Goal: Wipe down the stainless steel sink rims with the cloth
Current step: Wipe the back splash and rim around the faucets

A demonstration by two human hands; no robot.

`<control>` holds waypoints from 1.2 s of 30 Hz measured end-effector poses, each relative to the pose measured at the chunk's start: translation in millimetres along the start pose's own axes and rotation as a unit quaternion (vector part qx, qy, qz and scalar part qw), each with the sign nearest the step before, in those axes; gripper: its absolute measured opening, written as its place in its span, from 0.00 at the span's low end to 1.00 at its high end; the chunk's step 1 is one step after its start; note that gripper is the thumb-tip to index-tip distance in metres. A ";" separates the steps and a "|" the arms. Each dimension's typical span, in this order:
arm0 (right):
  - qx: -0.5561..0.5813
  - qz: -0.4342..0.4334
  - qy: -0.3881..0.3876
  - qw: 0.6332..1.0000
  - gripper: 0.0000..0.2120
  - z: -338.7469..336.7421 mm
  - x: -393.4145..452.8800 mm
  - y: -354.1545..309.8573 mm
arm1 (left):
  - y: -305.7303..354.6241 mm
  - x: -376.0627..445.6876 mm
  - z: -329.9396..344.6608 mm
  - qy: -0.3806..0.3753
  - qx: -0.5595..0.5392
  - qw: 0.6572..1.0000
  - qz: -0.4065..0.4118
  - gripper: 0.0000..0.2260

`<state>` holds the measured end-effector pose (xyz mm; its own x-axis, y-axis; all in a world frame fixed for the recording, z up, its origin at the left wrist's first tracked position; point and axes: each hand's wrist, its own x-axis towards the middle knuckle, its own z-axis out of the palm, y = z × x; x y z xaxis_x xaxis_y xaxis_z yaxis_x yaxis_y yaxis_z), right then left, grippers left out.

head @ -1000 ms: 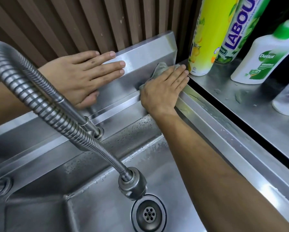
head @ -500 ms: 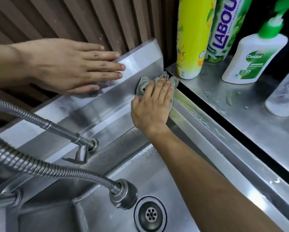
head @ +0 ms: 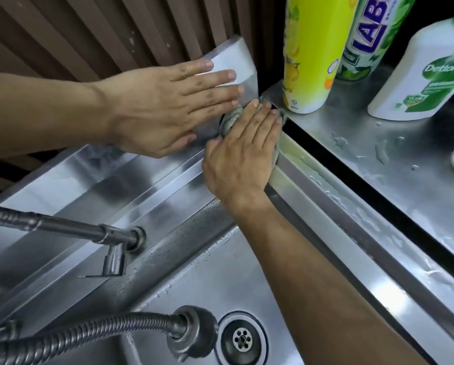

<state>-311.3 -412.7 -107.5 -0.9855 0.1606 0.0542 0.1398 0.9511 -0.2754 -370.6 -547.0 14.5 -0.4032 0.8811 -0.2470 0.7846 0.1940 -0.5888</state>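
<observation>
My right hand (head: 243, 151) lies flat on a grey-green cloth (head: 230, 119), pressing it into the far right corner of the stainless steel sink rim (head: 333, 206). Only the cloth's edges show around my fingers. My left hand (head: 168, 106) rests flat, fingers spread, on the sloped steel backsplash (head: 236, 56) just left of the cloth, holding nothing. The sink basin (head: 220, 280) with its drain (head: 243, 338) lies below my right forearm.
A flexible metal hose with spray head (head: 191, 330) hangs over the basin, and a tap (head: 115, 241) juts from the back wall. On the wet steel counter (head: 378, 164) to the right stand a yellow spray can (head: 310, 48), a green bottle (head: 370, 35) and a white Dettol bottle (head: 426, 80).
My right hand has slid the cloth further into the back right corner. My left hand has shifted right along the backsplash, close to the right hand. The view has moved closer.
</observation>
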 end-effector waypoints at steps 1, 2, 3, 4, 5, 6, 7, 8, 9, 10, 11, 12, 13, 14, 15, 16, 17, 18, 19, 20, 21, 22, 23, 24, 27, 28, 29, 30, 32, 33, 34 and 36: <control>0.002 -0.005 0.015 1.000 0.37 -0.5 -3.5 2.7 | 1.4 -1.0 1.2 -0.007 0.003 1.000 -0.008 0.34; 0.000 -0.017 0.012 1.000 0.37 3.5 -9.9 6.8 | 4.0 -1.4 0.5 -0.019 0.006 1.000 0.001 0.34; 0.010 -0.025 0.011 1.000 0.36 3.7 -17.8 12.7 | 4.7 -0.6 1.1 -0.017 0.015 1.000 0.005 0.34; 0.013 -0.029 0.002 0.999 0.36 2.8 -25.0 18.3 | 3.5 -0.6 1.3 -0.013 0.019 1.000 0.007 0.34; 0.004 -0.033 -0.003 0.999 0.36 0.9 -28.6 20.9 | 2.3 -1.0 2.9 -0.008 0.024 1.000 0.004 0.34; -0.008 -0.034 -0.013 0.999 0.37 -1.9 -27.8 20.2 | 2.1 -1.7 5.0 0.001 0.024 1.000 0.002 0.34; -0.010 -0.033 -0.021 0.999 0.37 -2.6 -22.6 16.0 | 2.6 -1.4 6.0 0.006 0.028 1.000 0.000 0.34; -0.012 -0.029 -0.018 0.999 0.37 -2.7 -14.4 9.7 | 3.0 -0.9 7.7 0.010 0.035 0.999 0.001 0.35; -0.015 -0.017 -0.014 1.000 0.37 -1.6 -7.4 3.0 | 3.5 0.3 7.8 0.010 0.049 0.999 0.001 0.35; -0.010 0.000 -0.022 1.000 0.37 -1.6 -4.1 -2.9 | 3.1 1.5 7.7 0.015 0.060 0.998 0.004 0.35; 0.002 0.012 -0.031 0.999 0.37 -1.3 -6.2 -6.7 | 3.1 1.5 7.7 0.020 0.061 0.998 0.006 0.34; 0.016 0.006 -0.036 0.999 0.37 -0.6 -15.0 -9.3 | 3.3 1.3 8.7 0.024 0.058 0.998 0.004 0.34; 0.028 -0.021 -0.040 0.999 0.36 1.0 -29.8 -12.8 | 3.5 1.1 9.5 0.021 0.063 0.998 0.001 0.34; 0.032 -0.070 -0.047 0.996 0.36 3.6 -50.2 -16.8 | 4.1 1.2 10.1 0.015 0.064 0.998 0.002 0.34; 0.042 -0.121 -0.060 0.990 0.36 4.0 -70.2 -20.1 | 3.7 1.3 9.8 0.011 0.063 0.998 0.005 0.34; 0.050 -0.161 -0.065 0.984 0.36 6.3 -84.0 -22.3 | 3.7 1.7 10.0 0.006 0.059 0.998 0.007 0.34; 0.051 -0.176 -0.063 0.981 0.36 8.5 -88.1 -22.2 | 5.7 2.0 10.0 -0.003 0.069 0.998 0.010 0.35; 0.041 -0.168 -0.046 0.984 0.35 9.0 -82.4 -20.0 | 8.4 1.8 9.9 -0.023 0.090 0.996 0.012 0.35; 0.027 -0.138 -0.028 0.990 0.35 9.6 -69.8 -16.4 | 10.2 0.6 8.9 -0.057 0.117 0.991 0.014 0.35; 0.016 -0.100 -0.016 0.995 0.35 9.0 -53.7 -11.7 | 12.0 0.1 7.0 -0.083 0.142 0.986 0.016 0.35; 0.000 -0.063 -0.011 0.998 0.35 6.0 -36.9 -6.0 | 14.9 0.3 4.2 -0.099 0.159 0.982 0.015 0.34; -0.016 -0.035 -0.014 0.999 0.36 2.3 -22.0 0.0 | 18.2 0.5 2.7 -0.116 0.173 0.978 0.014 0.34; -0.033 -0.022 -0.013 0.999 0.36 0.1 -10.9 4.8 | 19.2 0.5 1.9 -0.125 0.186 0.974 0.015 0.35; -0.042 -0.023 -0.011 0.999 0.36 -0.6 -5.5 8.1 | 17.4 0.0 2.6 -0.122 0.183 0.975 0.013 0.35; -0.040 -0.038 0.005 0.998 0.35 -4.3 -14.9 24.5 | 13.9 -1.4 4.3 -0.108 0.136 0.985 0.010 0.37; -0.045 -0.037 0.012 0.998 0.35 -6.9 -24.7 34.9 | 13.7 -0.8 4.7 -0.107 0.126 0.986 0.011 0.37; -0.051 -0.036 0.017 0.998 0.35 -10.1 -35.9 46.8 | 15.0 0.3 3.3 -0.113 0.130 0.985 0.007 0.37; -0.056 -0.035 0.016 0.998 0.34 -14.3 -47.4 58.4 | 16.4 1.0 0.8 -0.125 0.137 0.983 0.002 0.37; -0.064 -0.033 0.016 0.997 0.34 -19.7 -63.4 72.8 | 18.9 5.2 -2.3 -0.132 0.145 0.981 -0.002 0.36; -0.067 -0.037 0.013 0.997 0.34 -20.4 -64.0 72.7 | 20.2 9.7 -2.8 -0.139 0.147 0.979 -0.004 0.36; -0.069 -0.040 0.004 0.997 0.34 -21.1 -59.5 68.9 | 22.4 15.4 -1.8 -0.146 0.140 0.979 -0.003 0.36; -0.063 -0.060 0.009 0.996 0.34 -19.5 -42.5 56.7 | 29.2 32.8 1.6 -0.149 0.114 0.982 -0.004 0.38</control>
<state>-259.7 -360.4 -106.7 -0.9942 0.0473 0.0966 0.0332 0.9892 -0.1428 -361.7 -513.1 -12.1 -0.5559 0.7075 -0.4363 0.6690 0.0693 -0.7400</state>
